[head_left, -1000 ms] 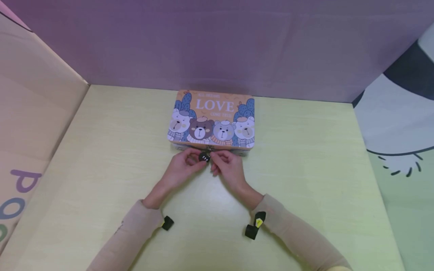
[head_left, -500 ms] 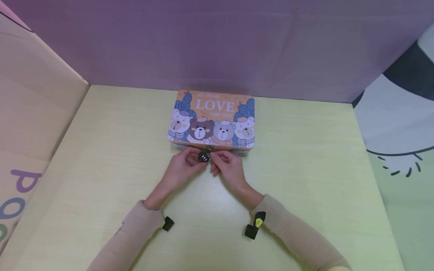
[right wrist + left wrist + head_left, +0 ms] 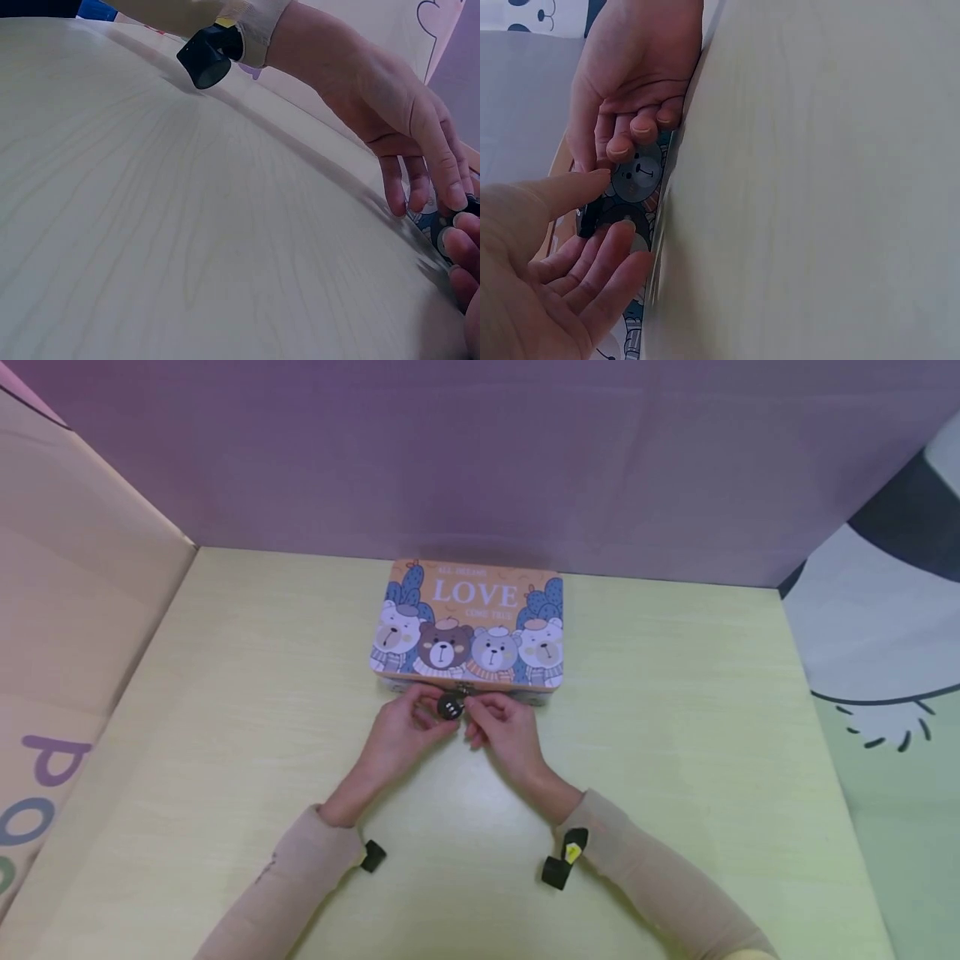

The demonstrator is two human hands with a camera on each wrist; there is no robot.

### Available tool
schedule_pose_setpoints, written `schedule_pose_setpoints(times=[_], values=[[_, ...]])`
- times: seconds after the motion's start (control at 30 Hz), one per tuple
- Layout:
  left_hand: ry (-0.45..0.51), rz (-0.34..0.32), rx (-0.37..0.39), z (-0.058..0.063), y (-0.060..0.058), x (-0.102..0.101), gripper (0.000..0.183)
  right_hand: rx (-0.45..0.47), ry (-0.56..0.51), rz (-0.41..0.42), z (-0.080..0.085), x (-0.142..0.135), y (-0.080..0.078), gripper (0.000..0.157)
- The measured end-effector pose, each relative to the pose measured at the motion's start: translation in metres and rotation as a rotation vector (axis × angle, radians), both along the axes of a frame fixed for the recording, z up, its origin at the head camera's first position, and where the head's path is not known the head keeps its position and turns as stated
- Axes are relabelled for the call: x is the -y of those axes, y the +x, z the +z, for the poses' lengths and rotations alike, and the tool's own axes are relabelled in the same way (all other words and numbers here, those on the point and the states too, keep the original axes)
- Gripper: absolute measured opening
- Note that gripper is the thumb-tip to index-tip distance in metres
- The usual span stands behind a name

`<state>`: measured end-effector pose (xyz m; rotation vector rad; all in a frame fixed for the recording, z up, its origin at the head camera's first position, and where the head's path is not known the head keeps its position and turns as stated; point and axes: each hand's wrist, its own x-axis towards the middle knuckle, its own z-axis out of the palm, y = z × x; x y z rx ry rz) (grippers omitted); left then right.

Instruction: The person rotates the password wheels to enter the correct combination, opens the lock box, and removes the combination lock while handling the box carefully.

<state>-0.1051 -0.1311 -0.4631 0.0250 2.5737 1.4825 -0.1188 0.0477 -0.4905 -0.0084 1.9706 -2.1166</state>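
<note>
A tin box (image 3: 468,583) with LOVE and cartoon bears on its lid lies closed near the back wall. At the middle of its front, by the metal clasp (image 3: 464,687), is a small round black padlock (image 3: 450,706) with several white marks. My left hand (image 3: 397,731) holds the padlock from the left, thumb below and fingers above. From the right, my right hand (image 3: 510,735) pinches the padlock's edge between thumb and index finger, its other fingers curled under. The left wrist view shows the dark padlock (image 3: 587,217) at the left thumb, partly hidden by fingers.
The box and hands are on a pale wooden table (image 3: 675,693). Behind it rises a purple wall (image 3: 480,460), with printed panels at left (image 3: 90,610) and right (image 3: 877,627). A black wrist camera (image 3: 556,872) hangs from the right sleeve.
The padlock has tipped and shifted slightly left between my fingers, its white marks turning a little. The left hand has moved very slightly; the right hand and box stay in place.
</note>
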Motion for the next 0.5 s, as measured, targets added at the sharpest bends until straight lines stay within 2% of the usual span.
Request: schedule_pose_setpoints(times=[0.33, 0.5], values=[[-0.093, 0.013, -0.107, -0.0003, 0.0006, -0.0029, 0.044, 0.014, -0.010, 0.006, -0.0004, 0.0000, 0.0001, 0.023], [-0.121, 0.014, -0.132, -0.0003, 0.0006, -0.0034, 0.044, 0.014, -0.006, 0.007, -0.0012, -0.0002, -0.0007, 0.023]])
